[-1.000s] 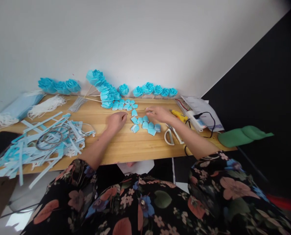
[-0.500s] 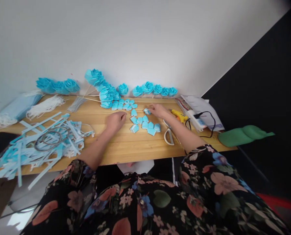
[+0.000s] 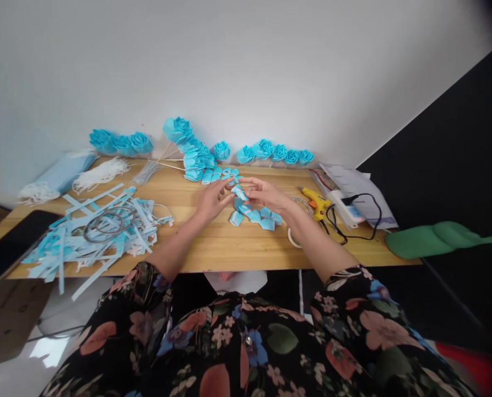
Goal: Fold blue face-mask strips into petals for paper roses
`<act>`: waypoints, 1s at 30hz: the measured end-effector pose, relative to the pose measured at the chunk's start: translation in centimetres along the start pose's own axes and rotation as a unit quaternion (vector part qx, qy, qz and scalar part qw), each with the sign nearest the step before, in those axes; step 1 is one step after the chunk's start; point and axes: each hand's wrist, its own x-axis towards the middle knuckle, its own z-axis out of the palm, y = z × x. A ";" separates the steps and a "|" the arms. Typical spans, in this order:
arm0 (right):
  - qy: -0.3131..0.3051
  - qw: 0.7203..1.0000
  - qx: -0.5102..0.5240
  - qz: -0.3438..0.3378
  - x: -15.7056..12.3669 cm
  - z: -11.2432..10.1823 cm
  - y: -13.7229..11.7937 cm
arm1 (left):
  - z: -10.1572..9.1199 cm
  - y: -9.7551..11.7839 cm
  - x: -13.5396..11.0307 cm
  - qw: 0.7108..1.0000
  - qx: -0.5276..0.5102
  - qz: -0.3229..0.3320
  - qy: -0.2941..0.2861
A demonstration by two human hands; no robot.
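Observation:
A small blue and white folded piece (image 3: 239,192) is held up between my two hands above the table. My right hand (image 3: 266,194) grips it from the right with thumb and fingers. From the left, my left hand (image 3: 212,200) has its curved fingertips at the piece's other edge. Below and in front of my hands lie several flat blue petal-shaped pieces (image 3: 267,223), and more petal pieces (image 3: 206,176) lie in rows behind my left hand, partly hidden by the fingers.
Blue flowers (image 3: 264,149) line the wall; others on sticks (image 3: 194,162) lie left. Blue and white strips with wire rings (image 3: 109,220), folded blue sheets (image 3: 64,171), white cords (image 3: 101,175) and a phone (image 3: 14,242) are left. Right are a yellow glue gun (image 3: 318,203), power strip (image 3: 347,209) and green bottle (image 3: 431,240).
My left hand has moved right and up to meet the piece in my right hand. The right hand has turned the piece and brought it toward the left. The camera view has shifted slightly.

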 end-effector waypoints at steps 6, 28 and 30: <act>0.033 0.997 -0.070 -0.021 -0.3 0.7 0.4 | 0.1 0.4 0.2 0.997 -0.082 0.008 0.014; 0.187 0.926 -0.290 -0.153 -1.5 2.1 0.9 | -0.1 1.4 0.3 0.979 -0.148 -0.134 -0.037; 0.190 0.927 -0.286 -0.154 -1.7 1.3 0.9 | -0.2 1.3 0.3 0.975 -0.167 -0.141 -0.041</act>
